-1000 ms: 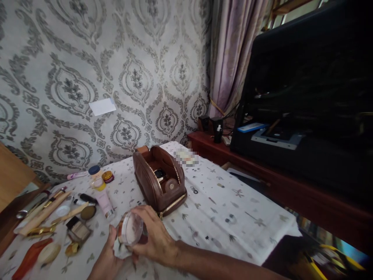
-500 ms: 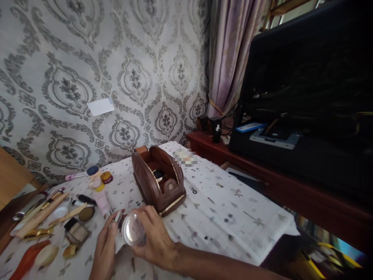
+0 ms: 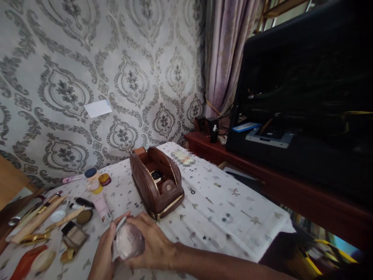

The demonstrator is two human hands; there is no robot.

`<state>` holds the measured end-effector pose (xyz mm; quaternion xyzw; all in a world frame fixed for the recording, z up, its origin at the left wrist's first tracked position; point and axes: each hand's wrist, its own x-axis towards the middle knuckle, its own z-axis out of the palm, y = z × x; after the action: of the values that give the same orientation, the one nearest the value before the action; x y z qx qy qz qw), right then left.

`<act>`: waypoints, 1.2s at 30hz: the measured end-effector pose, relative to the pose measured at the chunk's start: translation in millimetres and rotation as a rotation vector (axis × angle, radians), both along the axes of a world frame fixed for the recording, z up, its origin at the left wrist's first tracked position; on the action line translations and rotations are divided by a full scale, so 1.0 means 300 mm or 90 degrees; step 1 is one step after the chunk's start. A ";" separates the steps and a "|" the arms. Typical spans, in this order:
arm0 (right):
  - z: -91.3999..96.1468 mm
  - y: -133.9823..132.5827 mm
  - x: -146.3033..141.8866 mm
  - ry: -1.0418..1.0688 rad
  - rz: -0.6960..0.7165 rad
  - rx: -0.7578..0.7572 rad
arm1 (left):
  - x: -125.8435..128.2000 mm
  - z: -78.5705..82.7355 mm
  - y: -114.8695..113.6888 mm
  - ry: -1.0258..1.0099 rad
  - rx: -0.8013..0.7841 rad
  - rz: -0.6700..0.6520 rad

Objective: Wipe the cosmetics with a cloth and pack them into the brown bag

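Observation:
My right hand [image 3: 153, 241] is closed around a round cosmetic jar [image 3: 128, 241] with a clear, shiny top, tilted toward me. Against the jar's left side my left hand [image 3: 105, 249] is closed on a thin white tissue-like piece [image 3: 115, 249], partly hidden by the jar and fingers. Just beyond the hands stands a brown toiletry bag [image 3: 154, 194], unzipped, with a dark round-topped item [image 3: 156, 175] inside. A pink tube [image 3: 101, 208] lies close to the left fingertips.
Cosmetics spread over the left of the patterned cloth [image 3: 221, 217]: a foundation bottle [image 3: 74, 233], an orange item [image 3: 29, 262], small jars [image 3: 105, 179] and several slim sticks. A dark red desk [image 3: 204, 149] carries a large black screen [image 3: 305, 97] on the right.
My hands have come together, bringing the jar slightly left and down against the white piece. The jar's top now faces me more. The view has shifted slightly.

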<state>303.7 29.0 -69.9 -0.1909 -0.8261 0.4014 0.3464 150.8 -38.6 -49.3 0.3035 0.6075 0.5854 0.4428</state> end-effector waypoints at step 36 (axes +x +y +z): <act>0.027 -0.017 0.023 -0.002 -0.035 0.066 | -0.053 -0.145 0.001 0.116 0.055 -0.007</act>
<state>310.7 24.0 -61.9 -0.1956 -0.8410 0.3479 0.3654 134.8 -38.4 -92.9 0.3777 0.6179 0.5784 0.3755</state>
